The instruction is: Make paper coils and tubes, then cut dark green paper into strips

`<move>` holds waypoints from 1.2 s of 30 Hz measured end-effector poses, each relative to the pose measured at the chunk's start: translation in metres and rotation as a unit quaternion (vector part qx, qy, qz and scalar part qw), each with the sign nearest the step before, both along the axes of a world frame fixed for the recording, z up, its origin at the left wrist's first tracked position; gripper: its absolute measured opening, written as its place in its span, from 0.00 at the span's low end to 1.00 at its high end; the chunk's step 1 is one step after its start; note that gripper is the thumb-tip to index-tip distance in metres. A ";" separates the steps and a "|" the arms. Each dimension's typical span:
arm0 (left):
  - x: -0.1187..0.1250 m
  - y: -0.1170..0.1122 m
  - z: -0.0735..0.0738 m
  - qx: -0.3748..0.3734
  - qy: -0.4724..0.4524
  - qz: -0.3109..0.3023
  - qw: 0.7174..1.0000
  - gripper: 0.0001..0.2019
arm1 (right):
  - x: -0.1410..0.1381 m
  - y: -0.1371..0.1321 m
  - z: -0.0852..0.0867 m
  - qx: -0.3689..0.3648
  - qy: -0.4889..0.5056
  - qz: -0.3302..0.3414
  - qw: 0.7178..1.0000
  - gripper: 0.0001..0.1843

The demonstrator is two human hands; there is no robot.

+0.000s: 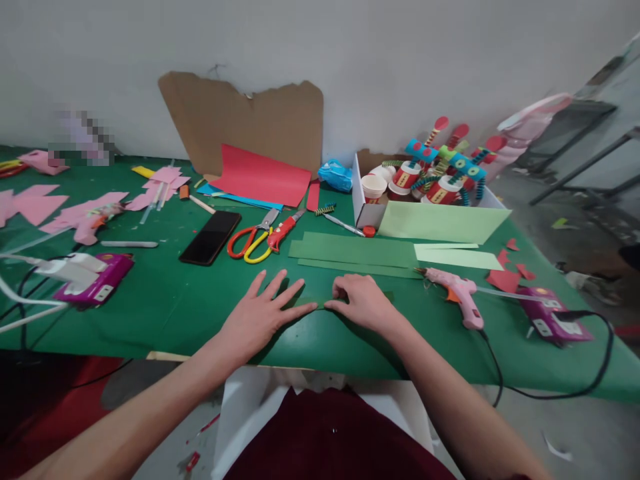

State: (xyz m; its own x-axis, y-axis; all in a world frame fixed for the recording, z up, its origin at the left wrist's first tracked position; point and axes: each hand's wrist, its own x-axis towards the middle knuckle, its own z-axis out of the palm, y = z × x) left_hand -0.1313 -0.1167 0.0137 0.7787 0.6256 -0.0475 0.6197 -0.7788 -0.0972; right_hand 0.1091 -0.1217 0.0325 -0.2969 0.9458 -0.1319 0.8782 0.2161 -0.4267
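Observation:
My left hand (263, 313) lies on the green table with its fingers spread, the thumb tip at one end of a narrow dark green paper strip (389, 296). My right hand (364, 303) has its fingers curled and its thumb pressed to the same strip, covering most of it. The two thumbs almost meet. Beyond the hands lie dark green paper strips (357, 251) and light green strips (459, 257). A pink glue gun (463, 293) rests right of my right hand. Ahead of my left hand are red-and-yellow scissors (253, 241) and a red-handled cutter (283, 231).
A box (443, 223) of decorated paper cups stands at the back right. Purple power strips (553, 317) with cables sit at both sides. A phone (210, 237), red paper (263, 177), pink scraps (40, 203) and another glue gun (93, 225) lie on the left half.

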 end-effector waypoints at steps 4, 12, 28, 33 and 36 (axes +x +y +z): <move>0.000 0.000 -0.001 0.006 -0.001 -0.004 1.000 0.37 | 0.000 0.003 0.000 -0.011 0.022 0.005 1.000 0.11; 0.002 -0.001 -0.001 0.015 0.003 -0.004 1.000 0.36 | -0.006 0.005 0.001 -0.021 0.042 0.007 0.999 0.10; 0.026 0.002 0.009 -0.100 -0.202 0.133 0.965 0.11 | -0.009 0.000 0.001 -0.026 0.040 0.003 0.999 0.06; 0.033 0.000 0.010 -0.097 -0.198 0.130 0.967 0.08 | -0.008 -0.004 -0.001 -0.014 0.050 0.004 0.999 0.05; 0.034 -0.001 0.008 -0.097 -0.194 0.130 0.967 0.10 | -0.007 -0.005 -0.002 -0.014 0.052 -0.002 0.999 0.04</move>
State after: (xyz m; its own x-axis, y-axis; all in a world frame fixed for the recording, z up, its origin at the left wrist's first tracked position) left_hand -0.0972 -0.1172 0.0213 0.5785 0.8117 0.0809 0.7578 -0.5715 0.3148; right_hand 0.1019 -0.1265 0.0306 -0.3073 0.9430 -0.1276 0.8295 0.1998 -0.5216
